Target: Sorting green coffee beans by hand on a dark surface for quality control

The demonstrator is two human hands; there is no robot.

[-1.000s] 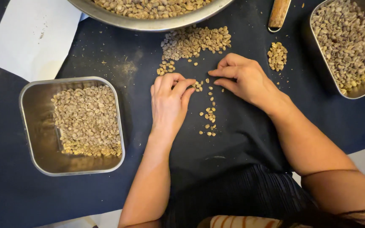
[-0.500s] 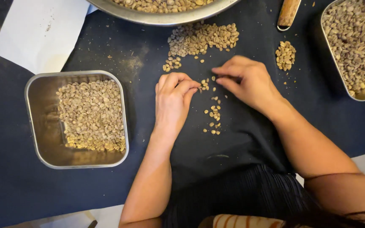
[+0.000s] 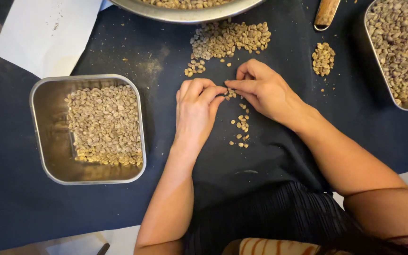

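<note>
Beans (image 3: 240,123) lie in a thin loose trail on the dark cloth (image 3: 279,156), running down from where my fingertips meet. Over the last second my two hands have closed in on each other: my left hand (image 3: 195,111) has slid right and curled its fingers, and my right hand (image 3: 265,89) has drawn its index finger and thumb in to the same spot, so both now pinch at a few beans at the head of the trail. Neither hand is clenched around anything big; each has fingertips pressed on small beans, though how many I cannot tell. The trail below looks little changed, so I judge the picking is just at its top end. The larger pile (image 3: 230,40) sits above my hands, a small heap (image 3: 323,57) lies to the right, and the square tin (image 3: 87,128) of beans is well apart on my left.
</note>
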